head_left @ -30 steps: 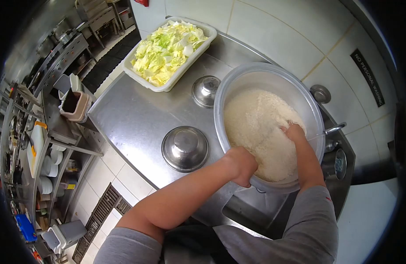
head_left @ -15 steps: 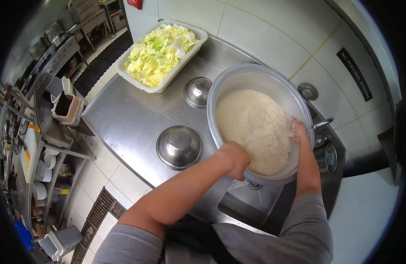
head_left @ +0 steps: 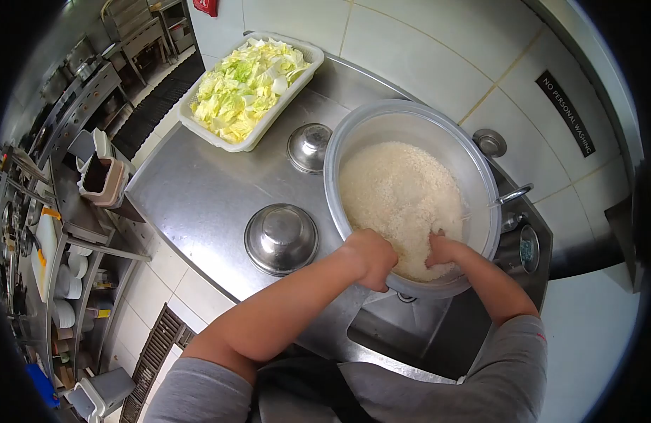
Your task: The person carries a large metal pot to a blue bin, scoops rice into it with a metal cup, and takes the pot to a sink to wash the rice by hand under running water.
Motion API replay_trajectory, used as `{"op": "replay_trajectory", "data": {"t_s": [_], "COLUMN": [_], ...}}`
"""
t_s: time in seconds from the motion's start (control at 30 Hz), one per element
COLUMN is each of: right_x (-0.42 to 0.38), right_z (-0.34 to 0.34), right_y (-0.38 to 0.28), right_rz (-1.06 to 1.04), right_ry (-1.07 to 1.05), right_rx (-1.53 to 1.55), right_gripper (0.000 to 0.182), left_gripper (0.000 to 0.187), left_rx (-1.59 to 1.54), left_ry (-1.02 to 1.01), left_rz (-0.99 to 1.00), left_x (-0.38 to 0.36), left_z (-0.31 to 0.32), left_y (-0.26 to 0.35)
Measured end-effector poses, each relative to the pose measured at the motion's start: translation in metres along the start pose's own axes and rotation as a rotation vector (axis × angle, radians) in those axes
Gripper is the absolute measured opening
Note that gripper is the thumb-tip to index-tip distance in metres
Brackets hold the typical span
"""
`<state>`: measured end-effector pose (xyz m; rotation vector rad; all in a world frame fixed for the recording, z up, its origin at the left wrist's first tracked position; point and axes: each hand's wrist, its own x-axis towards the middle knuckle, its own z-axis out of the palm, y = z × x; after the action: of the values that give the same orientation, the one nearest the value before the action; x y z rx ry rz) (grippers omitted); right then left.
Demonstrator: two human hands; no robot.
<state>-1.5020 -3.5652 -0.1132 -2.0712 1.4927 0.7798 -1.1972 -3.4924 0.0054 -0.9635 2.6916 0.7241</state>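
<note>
Apparently a tap (head_left: 515, 195) overhangs the basin (head_left: 475, 176); steel bowls (head_left: 281, 240) stand nearby.

Steel counter (head_left: 198, 190), floor grate (head_left: 155, 347) and sign (head_left: 565, 113) mark a commercial kitchen.

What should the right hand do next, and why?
Probably sweep the right hand through the rice toward the far side of the bowl: it dips into grains near the closer edge, while the left hand grips the rim.

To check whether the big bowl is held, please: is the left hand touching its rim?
Touching: the head view shows the left hand closed over the big bowl's rim, without visible gap.
</note>
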Motion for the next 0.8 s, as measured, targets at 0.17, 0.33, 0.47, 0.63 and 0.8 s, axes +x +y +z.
{"op": "replay_trajectory", "data": {"t_s": [0.17, 0.33, 0.47, 0.63, 0.8], "right_x": [0.116, 0.175, 0.183, 0.065, 0.173], "right_z": [0.023, -0.034, -0.01, -0.025, -0.038], "right_y": [0.042, 0.006, -0.052, -0.057, -0.021], "right_rz": [0.118, 0.081, 0.039, -0.679, 0.011], "right_ry": [0.254, 0.29, 0.384, 0.787, 0.682], "right_rx": [-0.137, -0.007, 0.122, -0.494, -0.258], "right_gripper": [0.102, 0.066, 0.05, 0.078, 0.058], "left_gripper": [0.04, 0.04, 0.04, 0.04, 0.039], "left_rx": [-0.007, -0.038, -0.045, -0.059, -0.055], "left_ry": [-0.002, 0.003, 0.025, 0.046, 0.06], "left_rz": [-0.009, -0.008, -0.006, 0.007, 0.011], "left_x": [-0.002, 0.0, -0.002, 0.0, -0.001], "left_z": [-0.004, 0.002, 0.0, 0.002, 0.003], "left_y": [0.0, -0.003, -0.002, -0.004, -0.006]}}
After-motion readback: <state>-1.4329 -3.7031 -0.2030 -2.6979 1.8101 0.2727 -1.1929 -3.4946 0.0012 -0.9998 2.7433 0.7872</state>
